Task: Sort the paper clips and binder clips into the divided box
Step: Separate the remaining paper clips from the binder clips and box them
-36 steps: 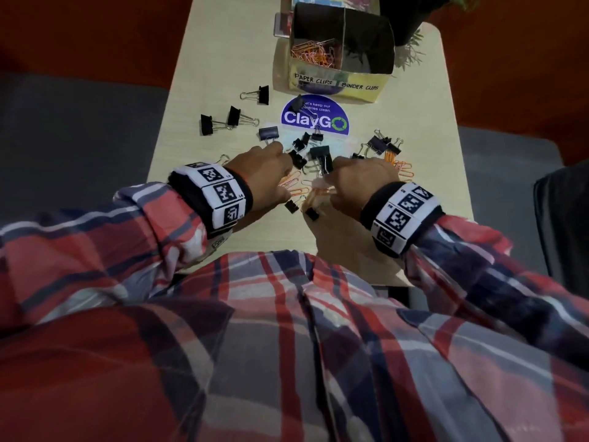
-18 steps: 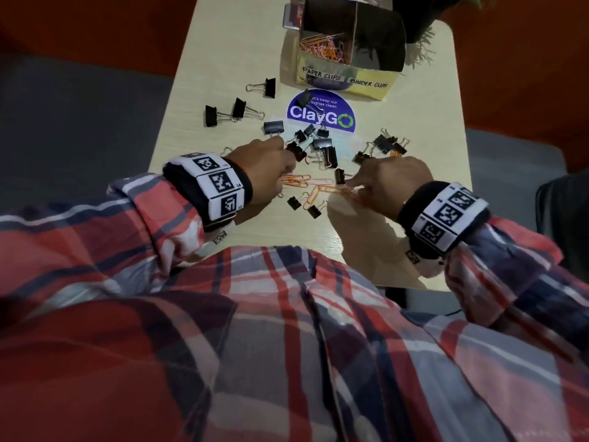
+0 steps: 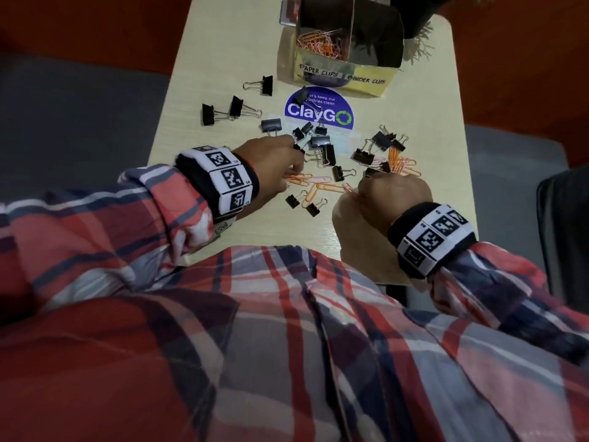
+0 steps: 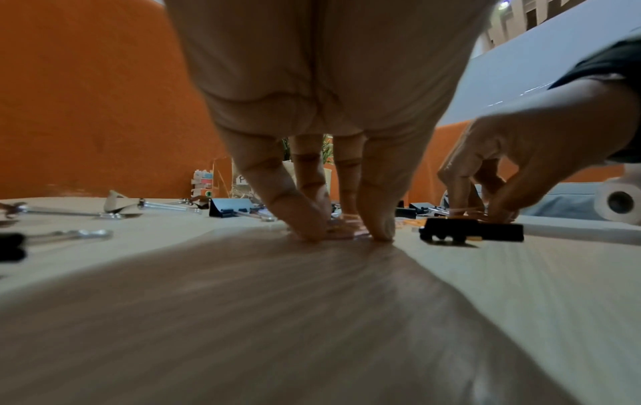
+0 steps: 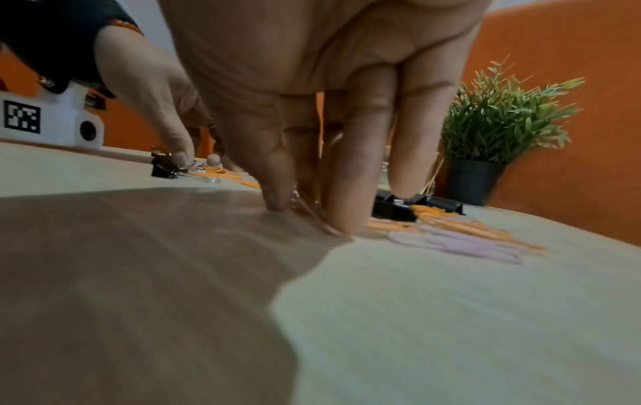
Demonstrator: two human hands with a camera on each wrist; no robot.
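Orange paper clips (image 3: 318, 185) lie mid-table between my hands, with another heap (image 3: 401, 162) to the right. My left hand (image 3: 291, 175) has its fingertips down on the left end of them; in the left wrist view the left hand (image 4: 341, 233) pinches clips against the table. My right hand (image 3: 357, 191) pinches a clip's end; the right hand (image 5: 308, 213) shows a thin wire between thumb and finger. Black binder clips (image 3: 318, 141) lie scattered around. The divided box (image 3: 344, 78) stands at the back, with paper clips (image 3: 318, 43) in its left compartment.
A blue ClayGO sticker (image 3: 318, 111) lies in front of the box. Loose binder clips (image 3: 237, 106) sit at the left, two small ones (image 3: 302, 204) near my body. A potted plant (image 5: 499, 131) stands at the back right. The table edge is close on both sides.
My right hand has moved right and away from the left hand, which has stayed on the paper clips. The clips between the hands now lie spread in view.
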